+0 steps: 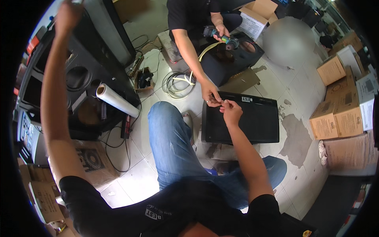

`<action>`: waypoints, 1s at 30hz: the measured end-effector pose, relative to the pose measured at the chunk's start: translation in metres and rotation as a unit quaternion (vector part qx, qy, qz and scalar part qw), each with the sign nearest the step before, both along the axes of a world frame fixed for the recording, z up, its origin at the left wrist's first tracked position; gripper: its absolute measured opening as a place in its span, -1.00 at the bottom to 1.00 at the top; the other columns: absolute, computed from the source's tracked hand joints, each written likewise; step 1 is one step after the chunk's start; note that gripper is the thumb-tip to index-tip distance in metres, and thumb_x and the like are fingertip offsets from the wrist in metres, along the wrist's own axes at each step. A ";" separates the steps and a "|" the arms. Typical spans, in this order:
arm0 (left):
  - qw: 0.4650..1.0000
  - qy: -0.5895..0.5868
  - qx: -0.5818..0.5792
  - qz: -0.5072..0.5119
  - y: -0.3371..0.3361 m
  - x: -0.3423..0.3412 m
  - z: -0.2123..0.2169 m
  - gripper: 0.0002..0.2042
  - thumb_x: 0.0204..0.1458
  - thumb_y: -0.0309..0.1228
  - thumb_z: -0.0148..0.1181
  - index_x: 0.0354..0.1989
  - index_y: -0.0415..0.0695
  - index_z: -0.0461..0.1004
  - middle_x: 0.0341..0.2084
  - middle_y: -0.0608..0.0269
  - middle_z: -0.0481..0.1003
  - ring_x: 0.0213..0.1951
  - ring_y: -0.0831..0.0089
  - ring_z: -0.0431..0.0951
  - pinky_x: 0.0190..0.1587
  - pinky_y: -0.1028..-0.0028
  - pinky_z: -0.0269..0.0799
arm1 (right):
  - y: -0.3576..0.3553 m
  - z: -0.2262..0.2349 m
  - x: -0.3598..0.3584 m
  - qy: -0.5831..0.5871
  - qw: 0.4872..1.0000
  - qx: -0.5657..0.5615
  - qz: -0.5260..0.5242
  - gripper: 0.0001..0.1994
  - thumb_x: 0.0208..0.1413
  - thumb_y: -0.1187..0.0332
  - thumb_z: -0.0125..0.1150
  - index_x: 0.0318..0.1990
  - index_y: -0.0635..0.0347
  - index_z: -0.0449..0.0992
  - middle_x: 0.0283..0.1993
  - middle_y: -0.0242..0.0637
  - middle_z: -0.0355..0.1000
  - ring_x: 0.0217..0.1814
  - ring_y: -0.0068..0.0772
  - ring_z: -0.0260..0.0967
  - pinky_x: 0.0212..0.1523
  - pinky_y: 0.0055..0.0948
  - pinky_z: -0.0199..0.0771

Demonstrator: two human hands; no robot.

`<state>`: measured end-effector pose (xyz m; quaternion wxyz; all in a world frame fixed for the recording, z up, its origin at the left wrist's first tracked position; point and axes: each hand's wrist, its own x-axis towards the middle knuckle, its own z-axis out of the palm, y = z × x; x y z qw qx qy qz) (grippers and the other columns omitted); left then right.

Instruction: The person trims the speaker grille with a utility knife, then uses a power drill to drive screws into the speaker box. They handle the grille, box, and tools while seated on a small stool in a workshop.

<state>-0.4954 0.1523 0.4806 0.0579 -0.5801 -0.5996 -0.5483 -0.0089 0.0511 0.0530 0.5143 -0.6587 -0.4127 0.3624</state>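
Black flat panel, laid on the tiled floor beside the blue-jeaned knee. Right hand is rested at the panel's near-left edge, fingers pressed together, meeting a co-worker's hand. Left hand is raised far left of the panel, above a black speaker cabinet; fingers' state cannot be told.

Pale tiled floor crowded with gear and cartons

A flat black panel lies on the tiles at the middle, a black speaker cabinet beyond it toward the far edge, a coil of cable just beside that. Brown cardboard boxes line the right edge; a larger black speaker cabinet stands along the left edge.
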 end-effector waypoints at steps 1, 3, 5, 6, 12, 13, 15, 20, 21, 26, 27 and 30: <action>0.930 0.347 0.021 0.119 0.020 -0.049 -0.009 -0.63 0.28 -0.06 0.18 0.10 0.01 0.64 -0.04 0.05 0.66 0.00 0.17 0.68 0.08 0.33 0.53 | -0.002 0.010 -0.015 0.027 0.999 0.016 0.031 -0.78 0.34 0.40 0.25 -0.11 0.46 0.63 -0.33 -0.16 0.60 -0.40 -0.42 0.62 -0.38 -0.44 0.72; 0.954 0.250 -0.131 -0.098 0.050 0.056 -0.080 -0.66 0.32 -0.14 0.13 0.06 -0.08 0.65 -0.06 0.07 0.68 -0.04 0.32 0.68 0.09 0.37 0.50 | -0.013 0.023 0.017 0.028 0.999 0.018 0.038 -0.78 0.34 0.38 0.26 -0.13 0.45 0.63 -0.34 -0.16 0.61 -0.40 -0.43 0.62 -0.37 -0.45 0.71; 0.931 0.123 -0.234 -0.254 0.068 0.135 -0.140 -0.48 0.24 0.06 0.21 -0.01 -0.21 0.67 -0.28 -0.03 0.69 -0.20 0.24 0.71 -0.03 0.24 0.58 | -0.027 0.041 0.037 0.051 0.996 0.013 0.072 -0.77 0.33 0.37 0.26 -0.17 0.45 0.64 -0.36 -0.16 0.63 -0.41 -0.44 0.62 -0.37 -0.46 0.69; 0.903 0.015 -0.279 -0.326 0.082 0.163 -0.172 -0.44 0.17 0.07 0.30 -0.03 -0.30 0.66 -0.35 -0.04 0.68 -0.22 0.28 0.70 0.00 0.24 0.58 | -0.036 0.057 0.041 0.050 0.994 0.020 0.090 -0.75 0.34 0.34 0.26 -0.18 0.44 0.63 -0.38 -0.19 0.61 -0.43 -0.45 0.61 -0.39 -0.48 0.66; 0.940 0.136 -0.156 -0.270 0.117 0.314 -0.346 0.17 -0.27 0.04 0.64 0.47 -0.28 0.07 0.42 -0.31 0.15 0.48 -0.26 0.07 0.49 -0.03 0.06 | -0.072 0.072 0.111 0.173 0.984 0.017 0.050 -0.77 0.34 0.32 0.28 -0.20 0.37 0.64 -0.40 -0.26 0.57 -0.45 -0.49 0.55 -0.45 -0.54 0.55; 0.961 0.168 -0.116 -0.189 0.116 0.340 -0.354 0.17 -0.23 0.02 0.63 0.49 -0.28 0.05 0.42 -0.29 0.15 0.47 -0.17 0.11 0.50 0.10 0.05 | -0.077 0.069 0.123 0.195 0.980 0.018 0.025 -0.77 0.34 0.32 0.29 -0.20 0.37 0.64 -0.39 -0.26 0.57 -0.43 -0.50 0.55 -0.44 -0.55 0.55; 0.974 0.156 0.017 -0.163 0.135 0.374 -0.352 0.13 -0.23 0.00 0.64 0.47 -0.24 0.09 0.38 -0.26 0.23 0.42 -0.15 0.19 0.47 0.11 0.10 | -0.078 0.064 0.135 0.202 0.979 0.029 0.008 -0.80 0.32 0.36 0.30 -0.17 0.37 0.65 -0.35 -0.26 0.58 -0.38 -0.50 0.56 -0.38 -0.54 0.57; 0.982 0.028 -0.046 -0.180 0.197 0.373 -0.353 -0.35 -0.26 -0.23 0.61 0.04 -0.25 0.52 0.05 -0.13 0.52 0.27 -0.08 0.36 0.41 0.08 0.11 | -0.081 0.066 0.128 0.222 0.973 0.046 0.033 -0.85 0.22 0.51 0.32 -0.10 0.38 0.65 -0.26 -0.25 0.61 -0.25 -0.51 0.59 -0.22 -0.54 0.62; 0.979 0.047 -0.023 -0.199 0.193 0.375 -0.350 -0.45 -0.25 -0.27 0.59 -0.04 -0.23 0.57 -0.02 -0.08 0.57 0.21 -0.01 0.43 0.39 0.08 0.13 | -0.084 0.069 0.132 0.227 0.972 0.049 0.031 -0.85 0.22 0.51 0.32 -0.10 0.38 0.65 -0.26 -0.25 0.61 -0.24 -0.50 0.59 -0.20 -0.53 0.62; 0.958 -0.059 0.015 -0.281 0.141 0.393 -0.275 -0.79 -0.15 -0.45 0.44 -0.38 -0.26 0.58 -0.55 0.26 0.60 -0.47 0.54 0.55 -0.30 0.43 0.52 | -0.089 0.091 0.156 0.256 0.962 0.087 0.046 -0.84 0.22 0.52 0.33 -0.07 0.38 0.65 -0.24 -0.22 0.62 -0.20 -0.45 0.61 -0.11 -0.47 0.65; 0.952 -0.067 0.045 -0.296 0.119 0.399 -0.253 -0.82 -0.14 -0.46 0.44 -0.39 -0.26 0.57 -0.58 0.33 0.58 -0.50 0.63 0.51 -0.34 0.48 0.49 | -0.088 0.097 0.159 0.290 0.950 0.105 0.048 -0.83 0.23 0.53 0.33 -0.07 0.38 0.65 -0.21 -0.21 0.62 -0.19 -0.43 0.61 -0.10 -0.46 0.66; 0.942 -0.083 0.009 -0.326 0.052 0.395 -0.213 -0.90 -0.08 -0.57 0.38 -0.42 -0.22 0.56 -0.55 0.37 0.56 -0.47 0.64 0.49 -0.34 0.52 0.46 | -0.094 0.113 0.161 0.389 0.908 0.141 0.072 -0.81 0.24 0.54 0.32 -0.01 0.33 0.61 -0.11 -0.13 0.62 -0.12 -0.33 0.63 -0.08 -0.38 0.67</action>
